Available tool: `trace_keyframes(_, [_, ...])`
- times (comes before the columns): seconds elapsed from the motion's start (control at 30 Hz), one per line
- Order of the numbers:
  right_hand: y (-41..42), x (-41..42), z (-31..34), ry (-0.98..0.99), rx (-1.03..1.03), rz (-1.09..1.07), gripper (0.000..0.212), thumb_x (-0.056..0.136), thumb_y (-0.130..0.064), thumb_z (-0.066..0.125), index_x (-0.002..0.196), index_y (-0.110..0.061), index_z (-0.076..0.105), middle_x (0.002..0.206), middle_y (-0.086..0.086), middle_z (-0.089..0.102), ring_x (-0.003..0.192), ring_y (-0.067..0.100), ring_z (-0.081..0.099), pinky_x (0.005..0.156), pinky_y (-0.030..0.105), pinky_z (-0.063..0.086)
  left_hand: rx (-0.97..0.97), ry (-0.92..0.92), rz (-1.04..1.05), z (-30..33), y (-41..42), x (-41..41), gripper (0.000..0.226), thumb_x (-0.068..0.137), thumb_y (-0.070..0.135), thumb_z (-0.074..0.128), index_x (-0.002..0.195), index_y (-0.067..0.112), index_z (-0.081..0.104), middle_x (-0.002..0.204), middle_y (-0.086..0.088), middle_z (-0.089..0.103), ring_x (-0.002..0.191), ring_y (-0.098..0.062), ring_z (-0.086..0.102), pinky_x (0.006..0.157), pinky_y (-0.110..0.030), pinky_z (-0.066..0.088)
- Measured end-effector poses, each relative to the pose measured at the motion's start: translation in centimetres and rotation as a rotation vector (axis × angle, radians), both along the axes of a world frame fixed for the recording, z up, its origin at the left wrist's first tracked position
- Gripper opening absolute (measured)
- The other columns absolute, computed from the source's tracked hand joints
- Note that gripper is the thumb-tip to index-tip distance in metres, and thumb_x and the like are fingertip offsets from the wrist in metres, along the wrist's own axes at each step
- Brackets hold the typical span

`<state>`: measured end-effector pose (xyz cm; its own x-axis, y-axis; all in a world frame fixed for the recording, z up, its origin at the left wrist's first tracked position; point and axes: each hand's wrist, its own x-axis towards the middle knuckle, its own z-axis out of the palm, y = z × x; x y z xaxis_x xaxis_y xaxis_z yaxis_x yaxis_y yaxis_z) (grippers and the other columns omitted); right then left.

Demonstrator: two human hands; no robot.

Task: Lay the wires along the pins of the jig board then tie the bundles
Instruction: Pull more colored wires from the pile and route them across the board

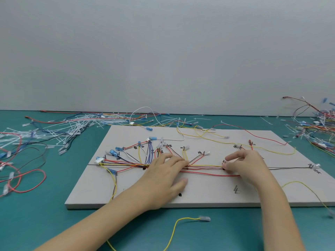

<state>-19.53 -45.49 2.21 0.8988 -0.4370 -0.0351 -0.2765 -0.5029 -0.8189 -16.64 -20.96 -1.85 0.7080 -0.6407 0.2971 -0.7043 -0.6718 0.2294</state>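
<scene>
Many cable ties (59, 127) litter table (54, 223).

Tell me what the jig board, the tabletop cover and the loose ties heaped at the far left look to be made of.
Jig board: probably painted wood or fibreboard; matte pale grey, with a thick flat edge and pins set in it.
Tabletop cover: likely a rubber or vinyl mat; even teal with a dull sheen.
Loose ties: seemingly nylon plastic; thin, stiff, translucent white strips.
</scene>
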Motion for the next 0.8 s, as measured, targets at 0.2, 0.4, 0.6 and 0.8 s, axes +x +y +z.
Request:
trace_keyframes(0.2, [0.3, 0.4, -0.4, 0.061, -0.03, -0.029, 0.01, 0.077, -0.01, 0.077, 0.083, -0.016, 0.072, 0.075, 0.005, 0.071, 0.078, 0.02, 0.066, 0.071, 0.028, 0.047, 0.01, -0.001, 0.02, 0.8, -0.3, 0.5, 0.042, 0.098, 0.049, 0.038, 0.137, 0.033, 0.044, 0.133, 0.014, 0.044, 0.128, -0.011, 0.026, 0.111, -0.033, 0.024])
trace_keyframes(0.4, [0.7, 0.5, -0.6, 0.033, -0.096, -0.04, 0.011, 0.078, -0.011, 0.076, 0.083, -0.02, 0.075, 0.08, 0.003, 0.071, 0.084, 0.021, 0.063, 0.077, 0.029, 0.044, -0.094, 0.082, 0.067, 2.0, -1.9, 2.2, 0.023, 0.098, 0.043, 0.047, 0.108, 0.028, 0.061, 0.109, 0.009, 0.054, 0.109, -0.016, 0.036, 0.1, -0.033, 0.031])
trace_keyframes(0.6, [0.2, 0.4, -0.5, 0.011, -0.193, 0.056, 0.01, 0.081, -0.013, 0.075, 0.085, -0.023, 0.075, 0.066, -0.008, 0.063, 0.067, 0.008, 0.055, 0.06, 0.022, 0.038, -0.251, 0.232, 0.049, 1.6, -2.8, 3.4, 0.007, 0.091, 0.031, 0.064, 0.088, 0.025, 0.064, 0.089, 0.009, 0.052, 0.08, -0.002, 0.048, 0.074, -0.025, 0.034])
trace_keyframes(0.8, [0.2, 0.6, -0.4, 0.005, -0.323, 0.135, 0.01, 0.084, -0.011, 0.071, 0.079, -0.019, 0.073, 0.066, -0.005, 0.064, 0.063, 0.007, 0.056, 0.056, 0.02, 0.038, -0.304, 0.219, 0.012, 1.1, -2.7, 3.8, 0.009, 0.089, 0.023, 0.068, 0.082, 0.021, 0.064, 0.084, 0.01, 0.053, 0.084, -0.005, 0.05, 0.076, -0.024, 0.036])
